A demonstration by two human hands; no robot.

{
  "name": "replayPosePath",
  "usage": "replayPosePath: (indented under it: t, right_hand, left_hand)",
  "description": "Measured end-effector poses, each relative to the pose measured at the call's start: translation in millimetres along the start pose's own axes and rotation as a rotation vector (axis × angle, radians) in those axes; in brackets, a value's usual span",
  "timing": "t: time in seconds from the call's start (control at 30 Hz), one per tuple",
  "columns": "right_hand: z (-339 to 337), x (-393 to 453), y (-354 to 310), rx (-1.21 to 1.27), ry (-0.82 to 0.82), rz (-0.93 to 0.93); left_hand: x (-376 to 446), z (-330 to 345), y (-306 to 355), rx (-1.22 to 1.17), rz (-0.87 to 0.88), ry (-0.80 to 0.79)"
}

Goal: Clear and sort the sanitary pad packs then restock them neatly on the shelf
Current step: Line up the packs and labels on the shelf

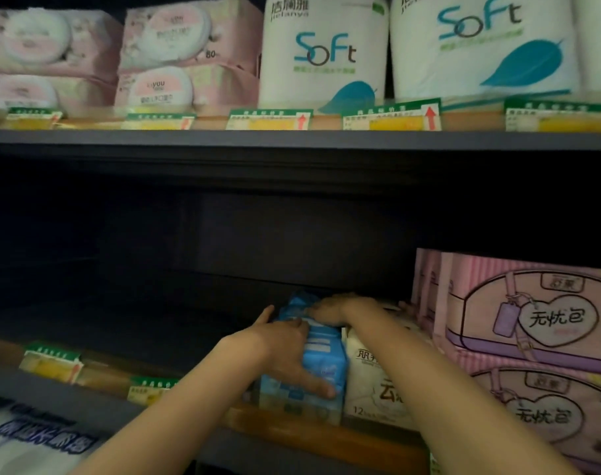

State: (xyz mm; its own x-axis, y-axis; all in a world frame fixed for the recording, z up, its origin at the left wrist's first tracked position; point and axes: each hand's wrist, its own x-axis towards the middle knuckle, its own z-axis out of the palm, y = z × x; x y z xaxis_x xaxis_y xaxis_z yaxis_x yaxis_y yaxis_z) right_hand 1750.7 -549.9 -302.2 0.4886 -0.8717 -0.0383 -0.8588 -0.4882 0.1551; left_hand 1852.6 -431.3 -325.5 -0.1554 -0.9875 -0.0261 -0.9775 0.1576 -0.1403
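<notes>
Closest to the camera, down in the bottom left corner, there's a white pack with blue lettering (35, 443) sitting on a lower level, kinda blurry. Just past that is the wooden front lip of the shelf (309, 437) with a couple of green and yellow price tags (52, 366) stuck along it. Both bare forearms reach in over that lip. The left hand (292, 351) is wrapped around the blue sanitary pad packs (321, 365), fingers spread down the front face and thumb sticking up on the left side, so it's holding them. The right hand (336, 308) comes over the top of the same blue packs and curls around their upper end, gripping there too. Those blue packs stand upright on the shelf, touching a white pad pack (371, 389) just to their right, and right of that is a stack of big pink packs (532, 337) with a heart and bag drawing. The rest of this shelf to the left is just dark. Further up, the next shelf has more price tags, pink wipe packs (120, 53) on the left and white "Soft" tissue rolls (326, 53) with a teal leaf on the right.
</notes>
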Motion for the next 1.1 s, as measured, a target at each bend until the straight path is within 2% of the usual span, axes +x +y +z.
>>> replayPosePath:
  t: [0.13,0.3,0.33,0.4,0.47,0.53,0.6,0.7,0.77,0.93,1.1]
  right_hand:
    - [-3,-3,-3,0.086,0.081,-0.068]
    - [-17,-44,1,0.382,0.347,-0.096]
    - [-18,-57,4,0.396,0.344,-0.125]
    - [-17,-82,10,0.357,0.239,-0.174]
    - [-16,-103,14,0.251,0.070,-0.170]
    - [-11,-111,12,0.120,-0.005,-0.146]
    - [-6,-109,5,0.044,0.011,-0.138]
    - [-2,-95,-6,0.094,-0.042,-0.135]
    - [-2,-88,-12,0.086,-0.069,-0.117]
    - [-1,-79,-30,-0.082,-0.048,-0.041]
    - [5,-82,-40,-0.219,0.046,-0.020]
  left_hand:
    - [-3,1,-2,-0.015,0.014,0.041]
    - [-9,-1,-1,0.052,0.005,0.064]
    - [-11,-1,-1,0.075,-0.001,0.064]
    - [-12,-2,-2,0.059,-0.004,0.078]
    - [-14,-2,-4,-0.041,0.011,0.093]
    - [-18,-2,-11,-0.150,-0.004,0.108]
    - [-26,-2,-24,-0.264,-0.040,0.104]
    - [-31,1,-47,-0.453,-0.035,0.074]
    - [-30,7,-52,-0.496,-0.021,0.092]
    - [-18,13,-51,-0.381,-0.003,0.180]
    - [-14,22,-57,-0.259,-0.043,0.251]
